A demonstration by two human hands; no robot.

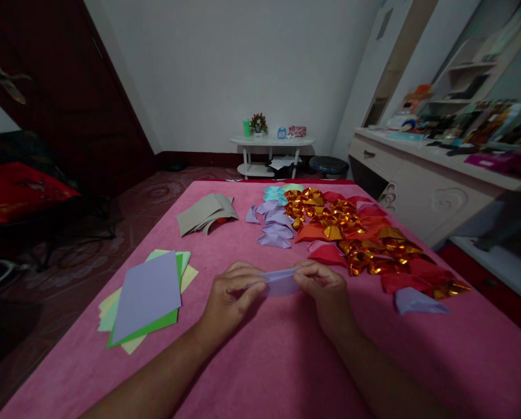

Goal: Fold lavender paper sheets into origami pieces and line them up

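Observation:
A folded strip of lavender paper [280,283] stretches between my two hands, held just above the pink cloth [260,361]. My left hand [234,291] pinches its left end between thumb and fingers. At the right end, my right hand [323,285] grips it the same way. Beyond my hands sit several folded lavender paper pieces [275,230]. To the left lies a stack of square paper sheets, a lavender sheet [149,297] on top with green and yellow ones below.
Folded red and shiny gold paper pieces [351,227] spread across the right side. One lavender folded piece [420,301] lies nearer at right. Grey-brown sheets [208,212] rest at the far left. Behind stand a small white table [273,141] and a round stool [329,165].

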